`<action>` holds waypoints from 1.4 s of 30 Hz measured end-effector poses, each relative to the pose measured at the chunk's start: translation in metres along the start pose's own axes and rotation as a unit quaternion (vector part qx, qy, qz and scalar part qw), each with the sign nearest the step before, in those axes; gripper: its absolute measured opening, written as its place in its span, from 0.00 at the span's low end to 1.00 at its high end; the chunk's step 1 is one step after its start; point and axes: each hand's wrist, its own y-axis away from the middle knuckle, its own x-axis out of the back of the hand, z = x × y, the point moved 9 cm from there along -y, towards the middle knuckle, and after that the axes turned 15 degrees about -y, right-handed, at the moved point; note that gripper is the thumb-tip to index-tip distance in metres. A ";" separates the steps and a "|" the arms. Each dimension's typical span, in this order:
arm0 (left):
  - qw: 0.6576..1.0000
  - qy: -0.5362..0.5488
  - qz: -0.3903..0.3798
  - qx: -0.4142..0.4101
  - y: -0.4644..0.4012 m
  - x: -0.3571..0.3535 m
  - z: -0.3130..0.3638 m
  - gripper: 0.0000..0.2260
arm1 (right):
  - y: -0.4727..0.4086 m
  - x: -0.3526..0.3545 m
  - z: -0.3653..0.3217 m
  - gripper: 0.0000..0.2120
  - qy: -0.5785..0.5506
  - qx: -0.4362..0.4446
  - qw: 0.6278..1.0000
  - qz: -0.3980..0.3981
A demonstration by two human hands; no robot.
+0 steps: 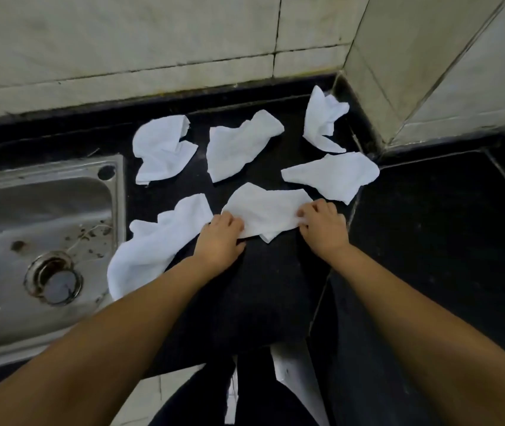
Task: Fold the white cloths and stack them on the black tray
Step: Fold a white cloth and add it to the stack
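Several white cloths lie crumpled on a black counter. The nearest cloth (pixel 266 210) is spread between my hands. My left hand (pixel 220 241) pinches its left edge and my right hand (pixel 322 226) pinches its right edge. Another cloth (pixel 153 241) lies bunched to the left, hanging toward the sink. Further cloths lie behind: one at the back left (pixel 162 149), one at the back middle (pixel 239 146), one near the corner (pixel 322 118) and one to the right (pixel 334 175). A dark flat surface under my forearms (pixel 263 290) may be the black tray; its edges are hard to tell from the counter.
A steel sink (pixel 39 229) with a drain sits at the left, its rim next to the cloths. Tiled walls close the back, and a tiled pillar (pixel 414 72) juts in at the right. The black counter (pixel 445 226) continues to the right.
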 end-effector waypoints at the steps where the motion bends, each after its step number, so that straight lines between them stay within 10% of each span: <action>1: 1.000 -0.014 0.007 -0.011 -0.003 0.000 0.000 0.13 | -0.001 0.000 0.000 0.14 0.013 0.006 1.000 0.004; 10: 0.943 0.313 0.113 0.013 -0.009 0.077 -0.033 0.02 | 0.037 0.064 -0.003 0.08 -0.323 -0.031 0.941 0.102; 22: 0.836 0.462 0.286 -0.077 0.011 0.229 -0.023 0.05 | 0.095 0.205 -0.039 0.05 -0.378 0.059 0.867 0.319; 34: 0.900 0.339 -0.225 -0.158 0.076 0.011 0.001 0.04 | 0.173 0.033 0.026 0.05 -0.386 -0.139 0.911 -0.042; 42: 0.948 0.262 -0.154 -0.089 0.039 -0.002 -0.008 0.01 | 0.142 0.011 0.060 0.03 -0.338 -0.219 0.915 -0.013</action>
